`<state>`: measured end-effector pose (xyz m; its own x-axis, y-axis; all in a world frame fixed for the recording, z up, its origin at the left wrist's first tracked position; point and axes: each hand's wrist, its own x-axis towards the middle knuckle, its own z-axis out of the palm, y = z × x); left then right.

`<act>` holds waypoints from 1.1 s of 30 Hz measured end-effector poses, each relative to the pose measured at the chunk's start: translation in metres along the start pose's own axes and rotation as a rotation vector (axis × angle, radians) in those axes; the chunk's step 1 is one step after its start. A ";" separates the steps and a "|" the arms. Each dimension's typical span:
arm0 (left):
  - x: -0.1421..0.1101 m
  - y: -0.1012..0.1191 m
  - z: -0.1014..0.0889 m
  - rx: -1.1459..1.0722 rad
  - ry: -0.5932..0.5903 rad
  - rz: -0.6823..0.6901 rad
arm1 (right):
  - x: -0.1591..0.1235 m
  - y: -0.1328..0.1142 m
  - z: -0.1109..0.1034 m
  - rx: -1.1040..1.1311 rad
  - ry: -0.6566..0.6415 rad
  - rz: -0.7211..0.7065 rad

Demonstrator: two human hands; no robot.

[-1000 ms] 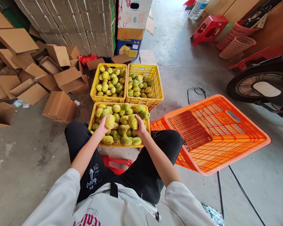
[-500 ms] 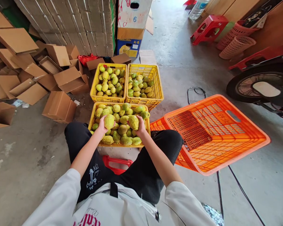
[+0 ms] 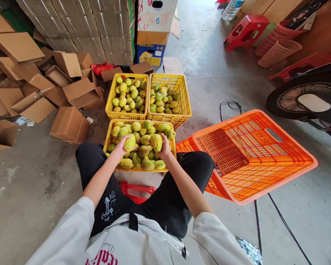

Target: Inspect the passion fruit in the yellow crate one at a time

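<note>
My left hand (image 3: 121, 145) is closed around a smooth, yellow-green lemon (image 3: 129, 143). In my right hand (image 3: 164, 147) is a bumpier lemon (image 3: 156, 142) of similar colour, with darker patches. Both fruits are held apart from each other, just above the near yellow crate (image 3: 140, 170). That crate is heaped with several loose lemons (image 3: 147, 164), some greener, some more yellow. Behind it stand two more yellow crates side by side, the left crate (image 3: 107, 105) and the right crate (image 3: 188, 99), each holding similar fruit.
An orange crate (image 3: 287, 180) lies tilted to my right, beside my knee. Cardboard boxes (image 3: 70, 125) are scattered on the left. Stacked flattened cardboard (image 3: 82, 29) stands behind. A motorcycle wheel (image 3: 300, 97), red stool (image 3: 245, 31) and black cables (image 3: 287, 224) are on the right.
My left hand has shifted slightly to the right and turned its lemon a little. My right hand and its lemon stay nearly in place.
</note>
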<state>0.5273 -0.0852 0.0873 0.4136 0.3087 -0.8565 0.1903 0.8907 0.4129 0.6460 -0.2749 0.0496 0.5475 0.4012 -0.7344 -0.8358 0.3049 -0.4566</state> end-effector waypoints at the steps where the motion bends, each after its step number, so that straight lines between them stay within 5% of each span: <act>1: 0.001 0.000 0.000 0.015 0.002 0.005 | -0.001 0.000 0.001 0.004 -0.004 -0.001; 8: 0.001 0.001 0.002 0.018 0.090 0.086 | -0.004 -0.001 0.002 0.001 0.024 0.055; 23: 0.001 0.000 0.004 -0.079 -0.001 -0.042 | -0.014 -0.004 0.014 0.056 0.086 0.091; 33: 0.013 -0.002 -0.003 -0.008 0.011 0.056 | -0.010 -0.002 0.012 -0.008 0.056 0.050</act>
<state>0.5293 -0.0816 0.0746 0.4138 0.3618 -0.8353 0.1599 0.8745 0.4580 0.6422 -0.2692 0.0640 0.5023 0.3665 -0.7832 -0.8624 0.2790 -0.4225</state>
